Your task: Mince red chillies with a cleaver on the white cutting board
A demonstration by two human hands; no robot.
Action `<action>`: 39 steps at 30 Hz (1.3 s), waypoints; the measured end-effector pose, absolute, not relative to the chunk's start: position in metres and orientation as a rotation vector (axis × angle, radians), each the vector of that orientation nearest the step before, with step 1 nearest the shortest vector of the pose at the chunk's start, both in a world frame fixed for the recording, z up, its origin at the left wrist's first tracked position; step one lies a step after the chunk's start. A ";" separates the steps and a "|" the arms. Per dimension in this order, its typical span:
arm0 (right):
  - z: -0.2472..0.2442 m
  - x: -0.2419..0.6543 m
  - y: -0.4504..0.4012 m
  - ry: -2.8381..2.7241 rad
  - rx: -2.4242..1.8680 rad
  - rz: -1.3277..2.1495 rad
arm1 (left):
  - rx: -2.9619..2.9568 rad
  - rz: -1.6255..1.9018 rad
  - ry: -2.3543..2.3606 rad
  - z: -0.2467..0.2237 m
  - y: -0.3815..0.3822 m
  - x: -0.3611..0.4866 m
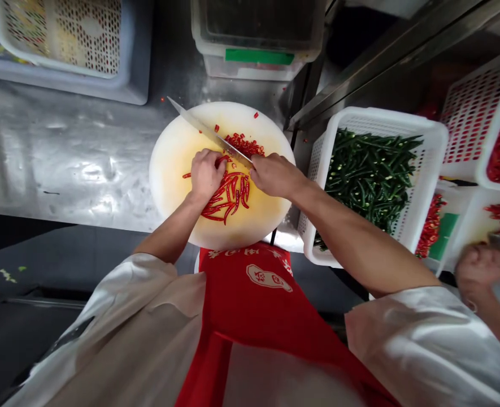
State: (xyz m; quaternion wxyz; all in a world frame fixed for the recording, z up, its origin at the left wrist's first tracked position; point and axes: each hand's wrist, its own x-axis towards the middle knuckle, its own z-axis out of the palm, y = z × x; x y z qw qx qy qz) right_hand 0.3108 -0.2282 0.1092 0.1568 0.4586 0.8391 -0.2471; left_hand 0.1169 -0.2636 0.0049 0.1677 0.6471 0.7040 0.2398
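Observation:
A round white cutting board (169,152) with a yellowed middle lies on the steel counter. My right hand (275,175) is closed around the handle of a kitchen knife (205,130), whose long blade points to the far left across the board. Close to the blade's near side, my left hand (207,172) has its fingers curled down on red chilies; the fingertips partly hide them. Whole red chilies (228,198) lie in a loose pile just right of and below that hand. Chopped chili pieces (245,144) are heaped beyond the blade, with a few scattered bits around.
Right of the board stands a white basket (431,147) of green chilies (368,175). Beyond the board are a lidded plastic box (260,56) and, at far left, a perforated basket (101,34) in a grey tub. At far right shows a co-worker's hand (482,265).

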 end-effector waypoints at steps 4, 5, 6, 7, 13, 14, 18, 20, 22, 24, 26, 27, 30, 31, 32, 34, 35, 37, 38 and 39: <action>0.112 0.308 -0.233 2.402 1.320 -0.729 | 1.810 0.681 1.987 0.009 -0.270 0.111; 0.108 0.306 -0.235 2.391 1.348 -0.725 | 1.814 0.673 1.971 0.009 -0.272 0.110; 0.104 0.305 -0.237 2.383 1.371 -0.724 | 1.821 0.664 1.955 0.010 -0.273 0.109; 0.101 0.303 -0.238 2.378 1.384 -0.725 | 1.829 0.658 1.943 0.010 -0.274 0.108; 0.100 0.301 -0.226 2.444 1.294 -0.747 | 1.848 0.638 1.941 0.011 -0.271 0.101; 0.101 0.300 -0.225 2.446 1.298 -0.750 | 1.844 0.639 1.939 0.011 -0.270 0.100; 0.099 0.294 -0.224 2.436 1.357 -0.736 | 1.829 0.642 1.930 0.013 -0.266 0.098; 0.101 0.293 -0.222 2.476 1.316 -0.721 | 1.820 0.644 1.936 0.014 -0.265 0.097; 0.103 0.293 -0.220 2.506 1.262 -0.713 | 1.809 0.651 1.950 0.014 -0.266 0.097; 0.103 0.293 -0.220 2.493 1.271 -0.710 | 1.805 0.662 1.958 0.014 -0.266 0.096; 0.102 0.292 -0.221 2.460 1.319 -0.704 | 1.814 0.672 1.947 0.013 -0.266 0.096; 0.102 0.292 -0.222 2.450 1.339 -0.697 | 1.821 0.677 1.939 0.013 -0.266 0.096; 0.105 0.291 -0.221 2.457 1.308 -0.680 | 1.838 0.686 1.927 0.013 -0.267 0.095; 0.107 0.291 -0.221 2.467 1.281 -0.679 | 1.839 0.686 1.929 0.013 -0.268 0.095; 0.108 0.291 -0.221 2.473 1.261 -0.679 | 1.839 0.685 1.933 0.013 -0.268 0.096; 0.108 0.289 -0.223 2.451 1.274 -0.674 | 1.833 0.682 1.939 0.012 -0.269 0.096; 0.107 0.288 -0.224 2.428 1.299 -0.670 | 1.830 0.679 1.937 0.011 -0.269 0.096; 0.105 0.286 -0.224 2.401 1.342 -0.658 | 1.827 0.679 1.930 0.010 -0.268 0.095; 0.105 0.285 -0.223 2.407 1.342 -0.655 | 1.827 0.681 1.927 0.010 -0.267 0.095; 0.106 0.284 -0.221 2.428 1.324 -0.653 | 1.826 0.687 1.927 0.009 -0.267 0.095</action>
